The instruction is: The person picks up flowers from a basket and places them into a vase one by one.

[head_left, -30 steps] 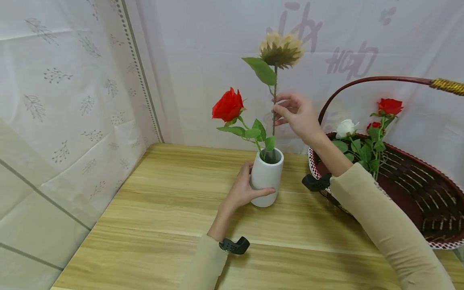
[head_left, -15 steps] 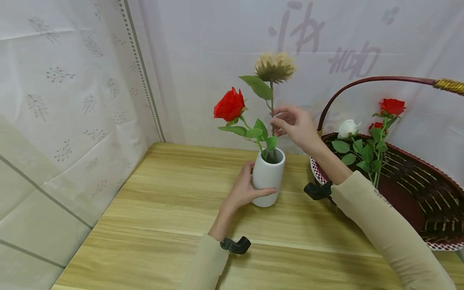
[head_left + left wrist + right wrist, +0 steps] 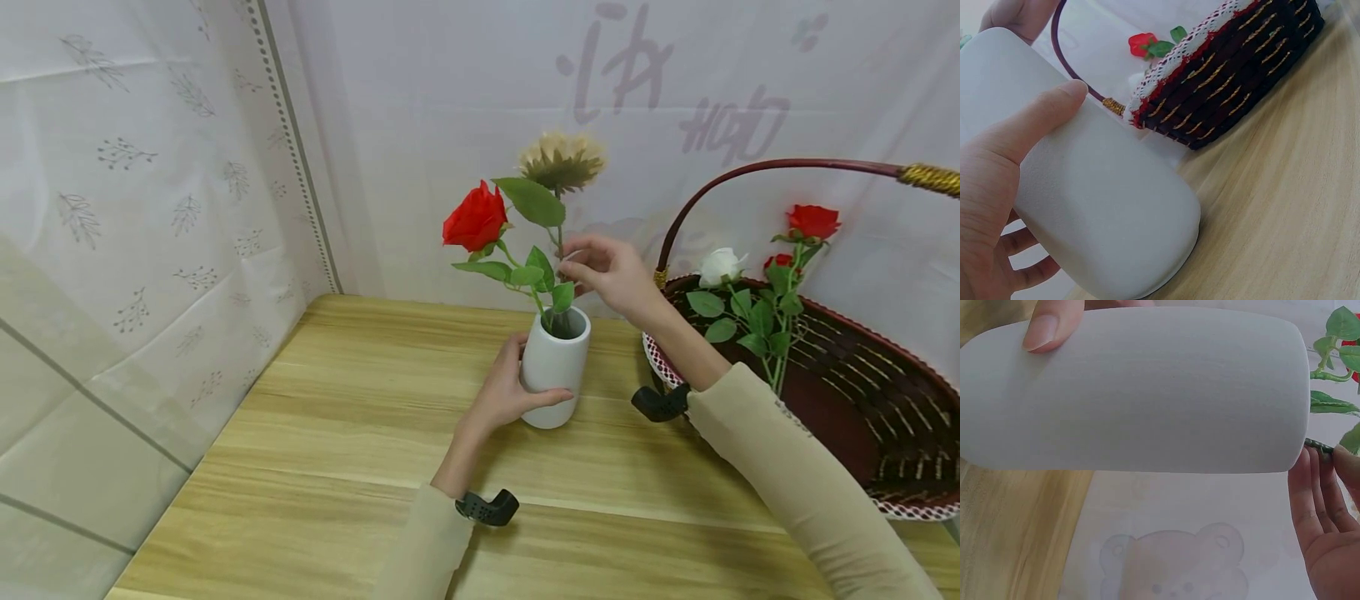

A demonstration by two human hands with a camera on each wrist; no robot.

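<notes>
A white vase point(image 3: 553, 375) stands upright on the wooden table, and my left hand point(image 3: 504, 392) grips its side, the thumb across the front. In the left wrist view that thumb point(image 3: 1041, 115) lies along the vase wall. My right hand point(image 3: 613, 275) pinches the stem of a cream-yellow flower point(image 3: 562, 162) just above the vase mouth; the stem's lower end is inside the vase. The right wrist view shows the stem point(image 3: 1319, 447) between thumb and fingers near the rim. A red rose point(image 3: 476, 217) with green leaves leans left out of the same vase.
To the right sits a dark woven basket point(image 3: 892, 383) with white-and-red lace trim and a tall arched handle point(image 3: 780, 165). In it are a white rose point(image 3: 720, 267) and red roses point(image 3: 813, 221). A printed cloth point(image 3: 420, 125) hangs behind the wooden table point(image 3: 315, 433).
My right hand has moved down with the cream-yellow flower, so its head sits lower and its stem is deeper in the vase. The left hand and vase have stayed put.
</notes>
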